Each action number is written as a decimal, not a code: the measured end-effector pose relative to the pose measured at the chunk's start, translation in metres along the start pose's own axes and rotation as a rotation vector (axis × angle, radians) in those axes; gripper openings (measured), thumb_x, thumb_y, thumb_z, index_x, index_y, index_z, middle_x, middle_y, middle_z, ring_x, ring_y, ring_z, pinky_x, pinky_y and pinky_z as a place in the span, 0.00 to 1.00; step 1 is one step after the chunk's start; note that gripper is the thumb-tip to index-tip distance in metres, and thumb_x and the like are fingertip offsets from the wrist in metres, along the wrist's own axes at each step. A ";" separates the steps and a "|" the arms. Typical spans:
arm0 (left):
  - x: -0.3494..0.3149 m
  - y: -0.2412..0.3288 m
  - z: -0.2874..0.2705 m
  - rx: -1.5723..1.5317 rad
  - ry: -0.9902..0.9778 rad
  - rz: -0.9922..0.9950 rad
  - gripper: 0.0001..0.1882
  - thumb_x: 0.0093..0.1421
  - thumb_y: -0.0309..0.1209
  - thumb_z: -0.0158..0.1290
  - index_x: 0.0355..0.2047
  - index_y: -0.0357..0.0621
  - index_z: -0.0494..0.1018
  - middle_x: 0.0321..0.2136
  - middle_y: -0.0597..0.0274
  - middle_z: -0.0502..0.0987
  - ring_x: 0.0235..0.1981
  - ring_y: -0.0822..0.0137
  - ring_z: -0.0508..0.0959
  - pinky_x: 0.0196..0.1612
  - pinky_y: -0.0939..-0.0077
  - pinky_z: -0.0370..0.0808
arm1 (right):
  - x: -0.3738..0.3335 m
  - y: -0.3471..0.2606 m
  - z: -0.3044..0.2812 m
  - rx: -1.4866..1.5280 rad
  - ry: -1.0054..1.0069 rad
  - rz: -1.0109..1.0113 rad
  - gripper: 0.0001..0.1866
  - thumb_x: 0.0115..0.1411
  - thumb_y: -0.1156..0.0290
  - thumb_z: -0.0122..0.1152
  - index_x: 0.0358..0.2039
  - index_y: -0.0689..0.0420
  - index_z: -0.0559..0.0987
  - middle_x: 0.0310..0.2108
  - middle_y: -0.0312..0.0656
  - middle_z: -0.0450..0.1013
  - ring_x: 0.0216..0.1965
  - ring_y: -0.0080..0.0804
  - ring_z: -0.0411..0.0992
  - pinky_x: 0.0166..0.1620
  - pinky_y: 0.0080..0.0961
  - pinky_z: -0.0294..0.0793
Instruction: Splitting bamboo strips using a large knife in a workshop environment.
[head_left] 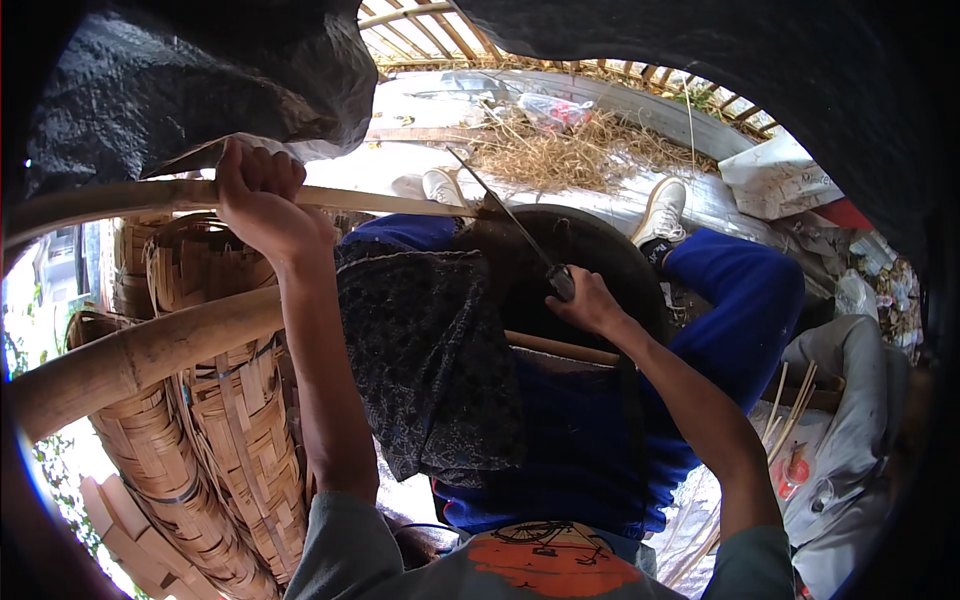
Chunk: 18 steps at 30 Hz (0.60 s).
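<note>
My left hand (262,200) is raised at the left, its fingers wrapped round a long split bamboo strip (385,203). The strip runs across from the left edge and ends above my lap. In my right hand (590,300) is a long, thin-bladed knife (505,215) with a dark handle, its tip slanting up and away to the left. The blade crosses close to the strip's far end; I cannot tell if they touch. Beneath the knife sits a dark, round basin-like object (615,265) between my legs. A dark patterned cloth (425,360) covers my left thigh.
A thick bamboo pole (150,355) passes under my left forearm. Woven bamboo baskets (235,440) stand at the left. Black plastic sheeting (210,85) hangs overhead. Straw-like shavings (570,150) lie beyond my feet. At the right are a white sack (780,178) and thin sticks (795,410).
</note>
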<state>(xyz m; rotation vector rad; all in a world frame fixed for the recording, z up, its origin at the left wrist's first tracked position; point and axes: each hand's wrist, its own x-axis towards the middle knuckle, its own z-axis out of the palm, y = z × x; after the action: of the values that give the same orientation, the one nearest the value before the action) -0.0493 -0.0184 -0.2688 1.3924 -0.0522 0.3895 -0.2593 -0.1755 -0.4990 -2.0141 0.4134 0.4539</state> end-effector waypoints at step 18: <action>-0.003 -0.011 0.013 0.157 0.071 0.074 0.20 0.62 0.31 0.34 0.13 0.52 0.45 0.12 0.72 0.46 0.14 0.76 0.47 0.18 0.81 0.53 | 0.023 -0.022 0.007 0.202 -0.074 -0.056 0.15 0.46 0.72 0.57 0.36 0.64 0.72 0.26 0.52 0.72 0.31 0.45 0.73 0.34 0.34 0.70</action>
<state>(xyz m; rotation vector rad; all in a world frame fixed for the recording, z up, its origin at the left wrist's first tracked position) -0.0463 -0.0333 -0.2780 1.5336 -0.0151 0.5137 -0.2299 -0.1612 -0.4962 -1.8036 0.3425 0.4328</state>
